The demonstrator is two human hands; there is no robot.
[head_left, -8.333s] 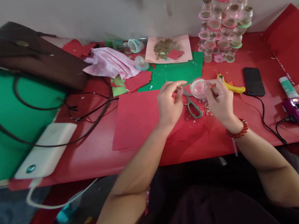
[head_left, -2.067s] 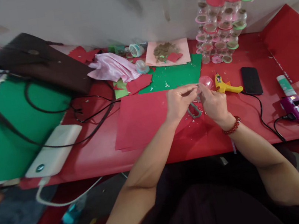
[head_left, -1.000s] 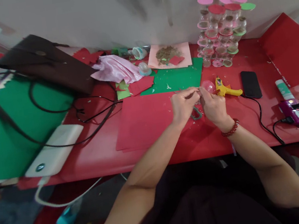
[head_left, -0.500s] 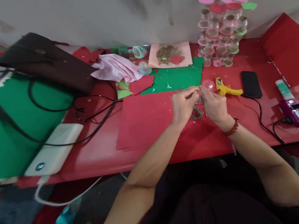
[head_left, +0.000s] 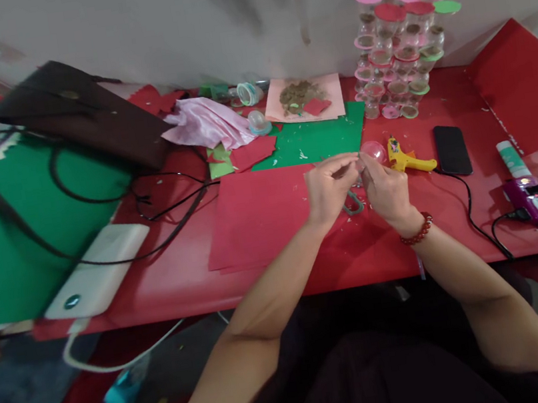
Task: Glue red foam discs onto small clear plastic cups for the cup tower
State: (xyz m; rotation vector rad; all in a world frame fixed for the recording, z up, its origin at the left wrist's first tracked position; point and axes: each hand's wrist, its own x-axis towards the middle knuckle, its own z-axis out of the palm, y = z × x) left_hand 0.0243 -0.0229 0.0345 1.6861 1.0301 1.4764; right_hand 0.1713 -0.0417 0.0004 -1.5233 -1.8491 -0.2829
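Note:
My left hand [head_left: 328,189] and my right hand [head_left: 386,189] meet fingertip to fingertip above the red table, both closed in a pinch. Whatever lies between the fingers is too small to make out. Just beneath them are the green handles of what look like scissors [head_left: 353,204], partly covered. A round pink clear cup [head_left: 374,153] sits right behind my right hand. To its right lies a yellow glue gun [head_left: 410,160]. Red paper sheets [head_left: 261,216] are spread under and left of my left hand.
A tower of small clear cups with paper discs [head_left: 392,62] stands at the back. A black phone [head_left: 452,150], a purple power socket [head_left: 531,199] and cords lie right. At left are a white power strip [head_left: 98,271], a dark bag [head_left: 79,115] and a black cable.
Both hands stay pinched together in nearly the same spot, with only slight finger movement. The view has shifted a little.

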